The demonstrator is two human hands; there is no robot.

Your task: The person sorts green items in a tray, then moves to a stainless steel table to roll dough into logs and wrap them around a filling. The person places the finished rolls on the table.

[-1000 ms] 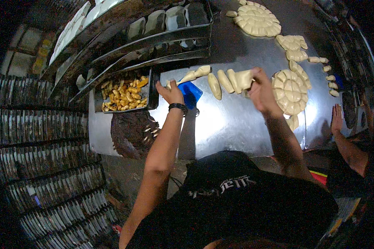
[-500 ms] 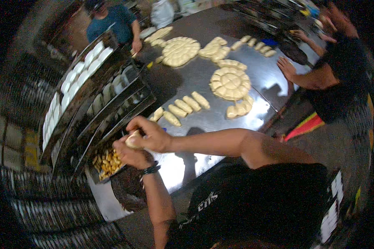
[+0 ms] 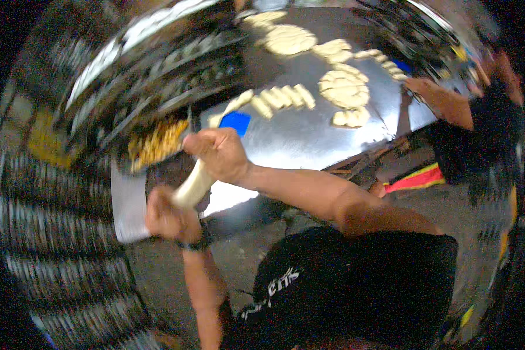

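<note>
A pale strip of dough [image 3: 193, 185] stretches between my two hands, off the near left edge of the steel table [image 3: 309, 137]. My left hand [image 3: 172, 217], blurred by motion and with a dark band at its wrist, is closed round the lower end. Around the upper end my right hand [image 3: 223, 154] is closed, its thumb on top. Just beyond the right hand lies a blue flat scraper [image 3: 235, 123]. Several rolled dough pieces [image 3: 283, 98] lie in a row farther back on the steel.
A tray of yellow-orange chunks [image 3: 156, 144] stands left of my hands. Behind it rise blurred racks of trays [image 3: 175, 73]. Round segmented doughs [image 3: 344, 86] lie across the table. At the right edge a co-worker's arm [image 3: 443, 100] reaches over the steel.
My hands were close together round a small dough piece; now they are apart, with the dough drawn out long between them. The view has swung, and the blue scraper shows more fully.
</note>
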